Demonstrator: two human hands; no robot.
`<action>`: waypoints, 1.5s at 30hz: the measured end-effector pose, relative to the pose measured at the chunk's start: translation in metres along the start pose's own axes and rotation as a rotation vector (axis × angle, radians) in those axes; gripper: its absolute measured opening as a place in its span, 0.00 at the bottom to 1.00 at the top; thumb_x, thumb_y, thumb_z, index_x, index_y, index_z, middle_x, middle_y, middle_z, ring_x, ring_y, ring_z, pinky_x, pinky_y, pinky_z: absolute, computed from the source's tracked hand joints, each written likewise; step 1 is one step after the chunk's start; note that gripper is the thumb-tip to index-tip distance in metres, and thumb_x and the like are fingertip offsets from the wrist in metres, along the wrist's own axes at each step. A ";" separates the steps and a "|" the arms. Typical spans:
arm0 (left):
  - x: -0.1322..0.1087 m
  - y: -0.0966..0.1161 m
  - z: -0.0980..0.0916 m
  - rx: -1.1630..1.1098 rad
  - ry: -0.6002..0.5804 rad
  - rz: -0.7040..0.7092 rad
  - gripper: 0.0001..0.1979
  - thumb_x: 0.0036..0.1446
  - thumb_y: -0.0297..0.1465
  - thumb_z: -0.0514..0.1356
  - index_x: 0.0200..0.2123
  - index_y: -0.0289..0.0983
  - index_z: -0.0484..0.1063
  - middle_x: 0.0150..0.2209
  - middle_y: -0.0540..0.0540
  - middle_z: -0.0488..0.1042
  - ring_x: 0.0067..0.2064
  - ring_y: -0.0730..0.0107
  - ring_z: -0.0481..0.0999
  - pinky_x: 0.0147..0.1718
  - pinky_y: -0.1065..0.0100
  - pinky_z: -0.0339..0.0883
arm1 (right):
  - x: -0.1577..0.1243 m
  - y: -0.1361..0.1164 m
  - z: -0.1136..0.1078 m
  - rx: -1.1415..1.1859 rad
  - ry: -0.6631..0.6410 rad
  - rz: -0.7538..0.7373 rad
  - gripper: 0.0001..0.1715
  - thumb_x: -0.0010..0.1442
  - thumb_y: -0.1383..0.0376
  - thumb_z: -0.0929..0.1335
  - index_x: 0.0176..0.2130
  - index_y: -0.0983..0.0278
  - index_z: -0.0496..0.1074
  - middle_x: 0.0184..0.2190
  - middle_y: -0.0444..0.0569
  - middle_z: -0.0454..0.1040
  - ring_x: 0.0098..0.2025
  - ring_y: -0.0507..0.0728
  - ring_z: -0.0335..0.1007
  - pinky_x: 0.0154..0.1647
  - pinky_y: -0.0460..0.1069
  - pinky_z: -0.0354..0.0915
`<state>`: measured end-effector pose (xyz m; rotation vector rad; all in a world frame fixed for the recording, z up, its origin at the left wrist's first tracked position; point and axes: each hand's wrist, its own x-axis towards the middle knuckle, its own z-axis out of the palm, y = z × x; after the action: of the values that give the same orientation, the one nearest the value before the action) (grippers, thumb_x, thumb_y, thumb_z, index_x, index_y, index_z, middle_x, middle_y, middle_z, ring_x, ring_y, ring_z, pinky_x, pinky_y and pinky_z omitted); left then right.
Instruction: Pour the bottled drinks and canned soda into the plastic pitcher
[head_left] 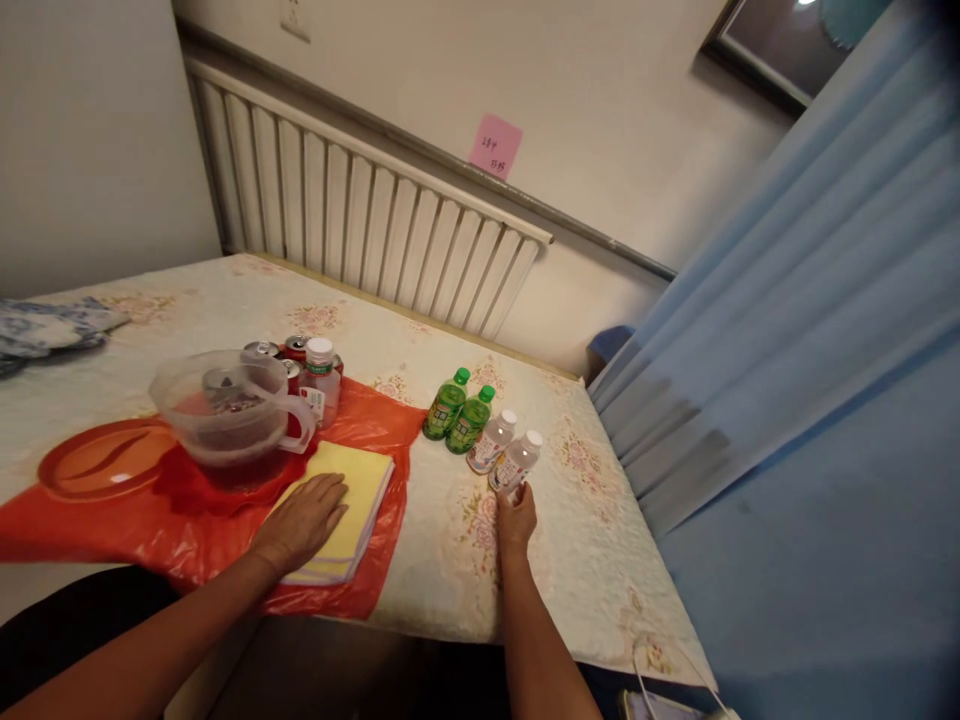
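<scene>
My left hand [306, 520] lies flat, palm down, on a folded stack of yellow cloths [360, 485] with pale edging. The cloths rest on a red plastic bag [187, 550]. At the right, my right hand [517, 515] has its fingers around the lower part of a clear white-capped bottle [517, 460], which stands upright at the end of a row. Beside it is another white-capped bottle [492, 442], followed by two green-capped bottles, one nearer [470, 420] and one farther [446, 404].
A clear plastic pitcher [225, 415] stands on the bag, near an orange lid [105, 458]. Several drink cans [295, 347] and a white-capped bottle [320, 385] are behind it. Blue patterned fabric [52, 325] lies far left. A radiator [360, 200] and blue curtain [810, 350] border the table.
</scene>
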<state>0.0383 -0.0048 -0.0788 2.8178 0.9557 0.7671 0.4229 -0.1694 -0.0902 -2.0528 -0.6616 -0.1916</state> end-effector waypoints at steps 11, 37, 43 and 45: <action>-0.002 0.012 -0.008 0.018 -0.009 -0.016 0.14 0.67 0.32 0.53 0.50 0.36 0.74 0.55 0.36 0.75 0.57 0.51 0.72 0.58 0.51 0.65 | -0.023 0.002 -0.011 0.031 -0.064 0.128 0.35 0.49 0.53 0.66 0.52 0.69 0.73 0.48 0.62 0.79 0.47 0.66 0.76 0.49 0.55 0.67; -0.009 0.016 0.001 -0.042 0.028 -0.045 0.12 0.65 0.28 0.54 0.49 0.37 0.71 0.56 0.39 0.73 0.59 0.53 0.69 0.60 0.51 0.62 | -0.097 -0.029 -0.015 -0.106 -0.143 -0.100 0.32 0.57 0.52 0.60 0.46 0.71 0.77 0.45 0.65 0.80 0.47 0.68 0.76 0.50 0.58 0.68; -0.009 0.017 0.000 -0.041 0.018 -0.045 0.12 0.65 0.28 0.54 0.50 0.36 0.72 0.55 0.38 0.73 0.59 0.53 0.69 0.59 0.51 0.61 | -0.097 -0.026 -0.013 -0.124 -0.120 -0.178 0.27 0.58 0.54 0.61 0.43 0.69 0.78 0.43 0.63 0.80 0.45 0.68 0.75 0.50 0.58 0.67; -0.010 0.017 0.000 -0.033 0.015 -0.043 0.12 0.65 0.28 0.54 0.50 0.37 0.72 0.56 0.38 0.73 0.59 0.54 0.69 0.60 0.51 0.61 | -0.097 -0.026 -0.012 -0.125 -0.121 -0.193 0.27 0.58 0.55 0.60 0.43 0.69 0.78 0.43 0.64 0.80 0.45 0.68 0.75 0.50 0.58 0.67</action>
<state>0.0409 -0.0240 -0.0794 2.7574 0.9928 0.7923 0.3289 -0.2055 -0.1015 -2.1310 -0.9447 -0.2263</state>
